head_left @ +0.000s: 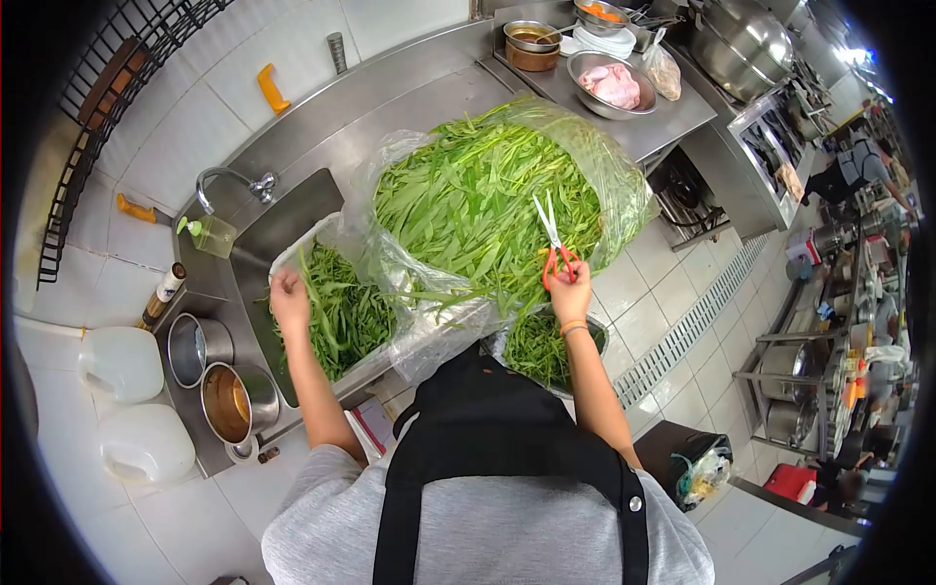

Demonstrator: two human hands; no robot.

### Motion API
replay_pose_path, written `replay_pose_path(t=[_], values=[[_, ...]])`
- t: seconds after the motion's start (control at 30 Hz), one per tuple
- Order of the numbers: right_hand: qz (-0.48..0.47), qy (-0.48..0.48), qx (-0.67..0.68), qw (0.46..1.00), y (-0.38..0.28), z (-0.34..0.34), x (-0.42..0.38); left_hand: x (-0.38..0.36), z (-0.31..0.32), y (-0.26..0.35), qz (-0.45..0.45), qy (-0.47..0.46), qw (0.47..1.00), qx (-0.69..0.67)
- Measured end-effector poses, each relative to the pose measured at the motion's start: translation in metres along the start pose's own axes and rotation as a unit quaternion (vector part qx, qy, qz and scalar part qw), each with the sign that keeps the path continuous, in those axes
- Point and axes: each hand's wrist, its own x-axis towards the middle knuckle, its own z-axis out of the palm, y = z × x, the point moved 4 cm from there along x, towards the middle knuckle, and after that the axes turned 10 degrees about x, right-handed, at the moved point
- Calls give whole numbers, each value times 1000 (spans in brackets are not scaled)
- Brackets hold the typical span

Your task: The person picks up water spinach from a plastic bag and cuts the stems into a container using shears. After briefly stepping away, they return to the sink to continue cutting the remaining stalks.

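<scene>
My right hand (569, 290) grips red-handled scissors (552, 229), whose blades point away from me, parted, over a big heap of long leafy greens (478, 195). The heap sits in a clear plastic bag (624, 161) with its mouth spread toward me. My left hand (290, 300) is at the left edge of more cut greens (341, 307) in a white basket (314, 232) over the sink. Its fingers are curled, and what they hold, if anything, cannot be made out. Below my right hand, further greens (536, 349) fill a container, partly hidden by the bag and my apron.
Left of the sink (283, 219) are a faucet (234, 182), a soap bottle (210, 234), steel pots (234, 402) and white jugs (146, 442). A bowl of raw poultry (612, 86) stands at the back right. A bin (673, 453) is behind my right arm.
</scene>
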Motion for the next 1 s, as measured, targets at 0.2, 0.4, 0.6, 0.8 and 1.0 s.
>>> replay_pose_path(t=[0.2, 0.4, 0.6, 0.8, 1.0], values=[[-12, -1, 196, 981, -26, -65, -59, -17, 98, 19, 236, 112, 907, 332], [-13, 44, 69, 997, 26, -121, -106, -49, 242, 73, 327, -101, 910, 236], [50, 53, 72, 995, 39, -130, -126, -103, 337, 48, 282, -328, 843, 319], [96, -43, 143, 984, 20, -110, -120, -100, 370, 1, 264, -344, 798, 418], [121, -153, 170, 966, -2, -80, -107, -66, 305, 33, -119, -508, 851, 55]])
